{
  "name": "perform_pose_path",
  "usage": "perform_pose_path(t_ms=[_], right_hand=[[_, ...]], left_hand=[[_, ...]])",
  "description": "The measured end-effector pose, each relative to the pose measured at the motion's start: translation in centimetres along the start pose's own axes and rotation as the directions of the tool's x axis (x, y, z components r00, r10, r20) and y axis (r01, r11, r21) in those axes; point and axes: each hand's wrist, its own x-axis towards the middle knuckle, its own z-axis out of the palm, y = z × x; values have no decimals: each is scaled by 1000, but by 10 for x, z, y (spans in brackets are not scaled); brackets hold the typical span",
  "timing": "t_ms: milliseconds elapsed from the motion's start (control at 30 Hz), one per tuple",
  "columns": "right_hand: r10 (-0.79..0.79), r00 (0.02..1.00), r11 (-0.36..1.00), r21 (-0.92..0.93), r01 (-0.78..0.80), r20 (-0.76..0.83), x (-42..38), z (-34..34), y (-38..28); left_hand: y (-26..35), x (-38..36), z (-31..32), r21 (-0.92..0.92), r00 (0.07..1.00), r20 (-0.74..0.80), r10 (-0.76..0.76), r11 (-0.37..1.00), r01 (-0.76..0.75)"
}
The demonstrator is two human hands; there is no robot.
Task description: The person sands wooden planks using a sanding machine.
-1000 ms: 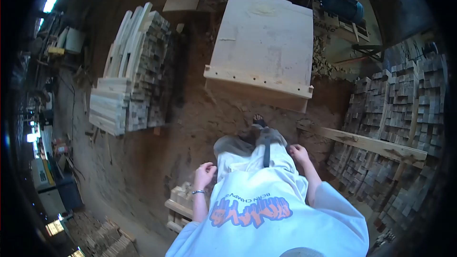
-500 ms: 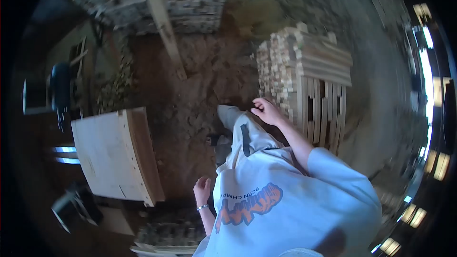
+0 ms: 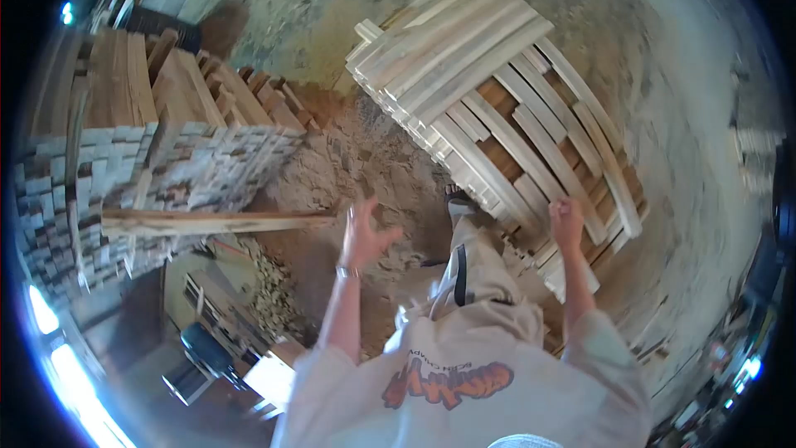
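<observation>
Reaching over the stack of boards, your right hand curls closed at its near edge; I can't tell if it grips one. Your left hand hangs open, empty. Settle your footing before lifting.

A sawdust-strewn floor carried a stack of pale planks on one side and piled wood blocks on the other.

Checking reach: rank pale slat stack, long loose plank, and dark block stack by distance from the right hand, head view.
From the right hand:
1. Pale slat stack, right under the hand.
2. Long loose plank, across the sawdust, left.
3. Dark block stack, far left, behind the plank.
</observation>
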Motion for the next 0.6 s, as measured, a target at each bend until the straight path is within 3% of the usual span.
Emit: perform_pose_path(t_ms=[33, 67, 167, 233, 267, 333, 400, 500, 567, 600], right_hand=[[-48, 999, 988, 144, 49, -14, 1, 17, -3], [-44, 998, 990, 137, 37, 48, 8, 21, -23], [-118, 967, 992, 61, 107, 225, 31, 33, -78], [-297, 923, 945, 212, 248, 245, 58, 49, -92], [-407, 870, 911, 58, 408, 279, 76, 48, -98], [-533, 797, 817, -71, 572, 282, 122, 51, -116], [-536, 740, 761, -147, 632, 407, 181, 52, -150], [-597, 613, 592, -232, 772, 518, 259, 68, -205], [-513, 328, 147, -295, 944, 793, 297, 85, -238], [-418, 256, 60, -255, 965, 871, 310, 92, -252]], left_hand=[[17, 45, -8, -99, 999, 38, -14, 995, 18], [25, 86, 0, -116, 997, -71, -15, 993, 7], [62, 192, 14, 208, 982, -188, -12, 977, 52], [75, 224, 47, 100, 974, -162, -161, 979, 179], [80, 237, 60, 30, 962, -108, -252, 966, 256], [79, 226, 94, 45, 973, -164, -164, 984, 174], [82, 202, 105, 47, 980, -168, -107, 992, 117], [113, 180, 87, -22, 983, -135, -128, 992, 126], [132, 193, 51, 124, 972, -37, -233, 964, 236], [129, 215, 39, 82, 973, -169, -159, 981, 175]])
